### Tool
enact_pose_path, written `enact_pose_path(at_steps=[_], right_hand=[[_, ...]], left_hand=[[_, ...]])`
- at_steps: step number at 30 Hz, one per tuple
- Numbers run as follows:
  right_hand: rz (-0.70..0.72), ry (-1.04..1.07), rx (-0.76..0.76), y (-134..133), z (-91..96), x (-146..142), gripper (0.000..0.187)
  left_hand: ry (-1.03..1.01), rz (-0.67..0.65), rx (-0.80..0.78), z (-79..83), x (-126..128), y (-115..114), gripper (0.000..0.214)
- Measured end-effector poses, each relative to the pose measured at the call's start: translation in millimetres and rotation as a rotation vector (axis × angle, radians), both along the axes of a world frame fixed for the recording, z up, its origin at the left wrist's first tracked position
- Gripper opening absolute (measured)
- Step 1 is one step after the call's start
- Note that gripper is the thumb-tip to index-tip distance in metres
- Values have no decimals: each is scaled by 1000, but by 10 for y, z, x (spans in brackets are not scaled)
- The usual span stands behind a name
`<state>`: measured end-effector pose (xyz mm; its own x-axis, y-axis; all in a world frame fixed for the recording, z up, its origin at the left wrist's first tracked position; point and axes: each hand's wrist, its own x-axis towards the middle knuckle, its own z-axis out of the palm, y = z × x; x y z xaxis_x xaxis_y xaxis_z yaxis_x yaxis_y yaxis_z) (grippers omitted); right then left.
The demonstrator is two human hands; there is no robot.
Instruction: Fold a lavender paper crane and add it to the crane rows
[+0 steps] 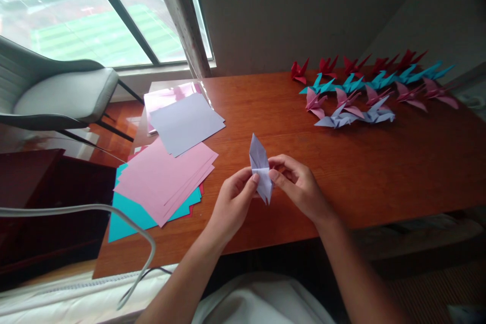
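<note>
A partly folded piece of lavender origami paper (260, 162) is held up over the near part of the table, its long point upward and two narrow points downward. My left hand (236, 196) pinches its left edge between thumb and fingers. At the right edge, my right hand (298, 182) grips it the same way, thumb in front. The fingers behind the paper are partly hidden. Finished lavender paper cranes (343, 119) stand farther back to the right, in front of rows of pink cranes (315, 102), turquoise cranes (351, 83) and red cranes (328, 66).
Loose lavender sheets (188, 121) overlap pink sheets (163, 177) and turquoise sheets (129, 220) on the left of the wooden table (250, 101). A clear plastic packet (170, 93) lies behind them. A grey chair (64, 93) stands by the window; a white cable (129, 217) curves at lower left.
</note>
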<state>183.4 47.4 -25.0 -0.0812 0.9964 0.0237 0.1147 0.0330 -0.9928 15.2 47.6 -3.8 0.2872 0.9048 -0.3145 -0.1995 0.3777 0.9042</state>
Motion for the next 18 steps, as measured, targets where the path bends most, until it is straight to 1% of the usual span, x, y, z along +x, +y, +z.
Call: enact_pose_path(at_steps=[6,12,18], right_hand=[[-32,-62,97,5,-9,-12,11],[-42,-72,132,-4,-5,-20,9],[-35,-106,164,-18,29,-25,9]], left_hand=[[-9,-11,-2,-24,-5,12,30],[-36,-47,12,-25,-2,17,27],[-30,-50,29,-14,5,17,26]])
